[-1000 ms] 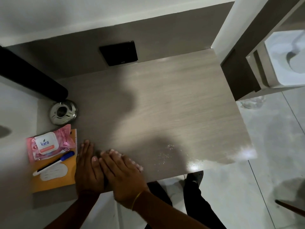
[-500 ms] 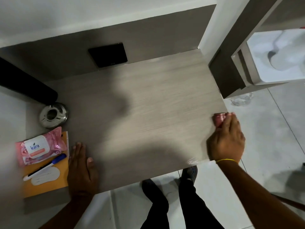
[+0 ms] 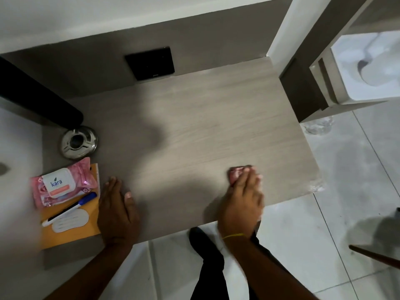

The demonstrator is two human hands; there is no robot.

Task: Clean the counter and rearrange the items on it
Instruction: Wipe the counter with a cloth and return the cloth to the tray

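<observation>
My right hand [image 3: 243, 198] presses a small pink wipe [image 3: 236, 173] flat onto the wooden counter [image 3: 194, 131] near its front edge, right of centre; only the wipe's far end shows past my fingers. My left hand [image 3: 116, 208] lies flat, palm down, at the counter's front left. Left of it sit a pink pack of wet wipes [image 3: 61, 182], a blue-capped white pen [image 3: 69, 207] and an orange envelope [image 3: 71, 230], stacked together. A round metal ashtray [image 3: 78, 142] stands behind them.
A black square wall plate [image 3: 150, 62] is set in the grey back panel. A black rounded bar [image 3: 39, 98] crosses the far left. The counter ends at the right over white floor tiles [image 3: 324, 234]. A clear glass [image 3: 318, 125] stands on the floor beside a doorway.
My right hand swept the wipe from beside my left hand out to the counter's right edge, then came back leftward toward the middle front. My left hand has stayed pressed in place.
</observation>
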